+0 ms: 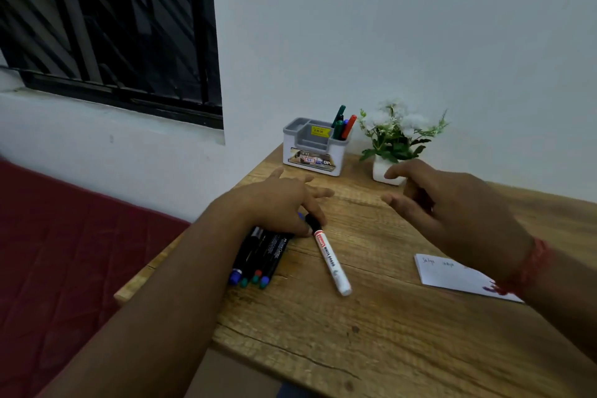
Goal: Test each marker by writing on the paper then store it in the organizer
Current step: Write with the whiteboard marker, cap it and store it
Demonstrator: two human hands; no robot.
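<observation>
A white whiteboard marker (331, 263) with a black cap lies on the wooden table (371, 326). My left hand (281, 203) rests over its capped end and over a bunch of black markers (258, 255) with coloured ends, thumb and forefinger touching the cap. My right hand (452, 213) hovers above the table with relaxed fingers, holding nothing. A white paper (452, 275) with small scribbles lies partly under my right wrist. The grey-and-white organizer (311, 155) stands at the back by the wall, with several markers (343, 126) upright in its right compartment.
A small white pot of artificial flowers (395, 142) stands right of the organizer, just beyond my right hand. The table's left edge borders a red mattress (64, 268). A white wall and a barred window (113, 26) lie behind.
</observation>
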